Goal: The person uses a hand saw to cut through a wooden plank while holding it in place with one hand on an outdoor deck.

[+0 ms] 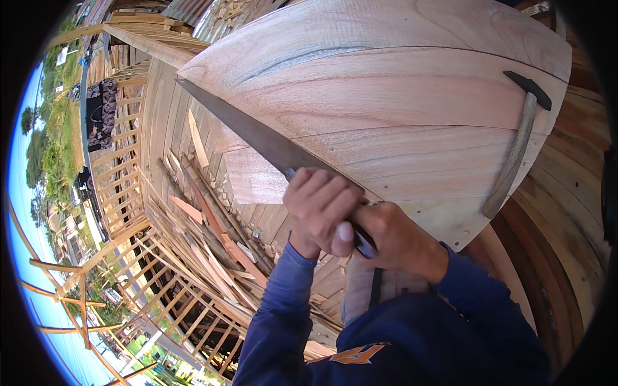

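Observation:
A handsaw (248,128) lies slantwise along the lower left edge of a wide panel of joined pale boards (386,96), its narrow tip toward the far left. My left hand (324,209) is closed round the near end of the saw, where the blade meets the handle. Just behind it, my right hand (402,241) grips the handle, which the fingers mostly hide. Under the blade, a piece of the same board (248,177) sticks out on the left side. A hammer (520,145) with a dark head and wooden handle rests on the panel's right end.
Loose wood strips and offcuts (215,222) lie on the plank floor (161,122) to the left. Beyond them runs a slatted wooden framework (125,174). Curved planking (560,212) rises on the right. My knee (360,283) is below the panel.

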Available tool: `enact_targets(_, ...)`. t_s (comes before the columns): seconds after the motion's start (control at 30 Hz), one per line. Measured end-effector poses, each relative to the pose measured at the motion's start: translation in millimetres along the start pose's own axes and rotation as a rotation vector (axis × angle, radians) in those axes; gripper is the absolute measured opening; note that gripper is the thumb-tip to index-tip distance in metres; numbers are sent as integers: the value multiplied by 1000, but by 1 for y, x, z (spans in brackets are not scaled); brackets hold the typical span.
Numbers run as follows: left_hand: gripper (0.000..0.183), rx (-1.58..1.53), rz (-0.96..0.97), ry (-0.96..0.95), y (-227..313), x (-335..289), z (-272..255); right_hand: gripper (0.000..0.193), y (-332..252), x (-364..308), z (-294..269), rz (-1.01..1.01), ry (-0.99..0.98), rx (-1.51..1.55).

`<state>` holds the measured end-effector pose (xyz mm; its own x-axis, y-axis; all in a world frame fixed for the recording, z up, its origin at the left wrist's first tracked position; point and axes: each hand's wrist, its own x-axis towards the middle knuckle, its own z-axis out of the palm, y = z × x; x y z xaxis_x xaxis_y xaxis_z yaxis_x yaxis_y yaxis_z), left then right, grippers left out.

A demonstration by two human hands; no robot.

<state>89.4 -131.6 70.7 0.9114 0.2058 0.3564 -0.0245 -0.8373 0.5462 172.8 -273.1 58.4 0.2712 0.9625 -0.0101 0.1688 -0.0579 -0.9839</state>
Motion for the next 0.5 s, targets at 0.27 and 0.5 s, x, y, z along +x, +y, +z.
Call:
enact_targets(0.27, 38, -33, 16, -31, 65, -27, 34, 22, -9, -73, -18, -35, 60, -92)
enact_targets(0.5, 62, -27, -98, 190, -81, 21, -38, 21, -13, 102, 28, 32, 45, 54)
